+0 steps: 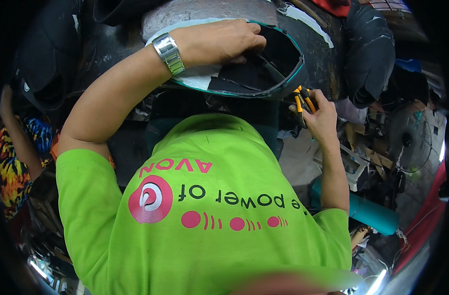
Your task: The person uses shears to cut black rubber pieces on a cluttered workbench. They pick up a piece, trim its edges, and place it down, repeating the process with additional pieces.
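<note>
1. Head view: nearest, we are seeing a bright green shirt [209, 182] with pink and black print; a blur along the lower edge is sitting too close to make out.
2. Left forearm is crossing over from the left, with a silver wristwatch [168, 50] circling the wrist.
3. Left hand [234, 42] is bending over a black oval piece [288, 88], fingers curled together; we are not able to tell whether the fingertips are pinching it.
4. Oval piece is lying just beyond the torso, teal edging running round its rim, a white patch showing at its left.
5. Right hand [322, 115] is wrapping round orange-and-black pliers [303, 104], gripping them just beside the oval's right end; we are not making out whether pliers and piece are touching.
6. Beyond the oval, a clear-plastic-wrapped bundle [207, 14] is resting on a dark surface [327, 61].
7. Black curved pieces are flanking both sides: one right [369, 54], one left [45, 54].
8. Off to the right, a teal roll [367, 211] is lying low, and a fan [408, 137] is standing farther out.
9. Far left, a co-worker in a multicoloured top [15, 169] is showing partly.
</note>
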The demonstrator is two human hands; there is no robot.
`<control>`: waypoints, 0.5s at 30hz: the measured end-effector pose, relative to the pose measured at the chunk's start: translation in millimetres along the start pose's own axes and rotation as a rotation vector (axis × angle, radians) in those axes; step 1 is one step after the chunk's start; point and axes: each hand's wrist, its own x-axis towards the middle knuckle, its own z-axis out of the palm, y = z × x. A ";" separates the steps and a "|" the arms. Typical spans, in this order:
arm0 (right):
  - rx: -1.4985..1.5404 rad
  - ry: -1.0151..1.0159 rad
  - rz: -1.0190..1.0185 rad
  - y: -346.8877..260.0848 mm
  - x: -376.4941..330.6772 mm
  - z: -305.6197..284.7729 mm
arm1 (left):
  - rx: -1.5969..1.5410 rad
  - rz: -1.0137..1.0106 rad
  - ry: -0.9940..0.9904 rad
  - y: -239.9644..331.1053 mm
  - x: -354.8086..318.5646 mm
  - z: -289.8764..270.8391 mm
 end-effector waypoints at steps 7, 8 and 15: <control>0.057 -0.098 0.122 -0.5 0.9 4.3 | 0.006 -0.030 0.055 5.5 -10.2 4.8; 0.048 -0.072 0.107 -1.9 0.4 5.0 | -0.005 -0.033 0.070 6.6 -11.6 5.5; 0.025 -0.122 0.159 -6.0 2.0 0.5 | -0.055 -0.078 0.035 2.1 -5.9 10.4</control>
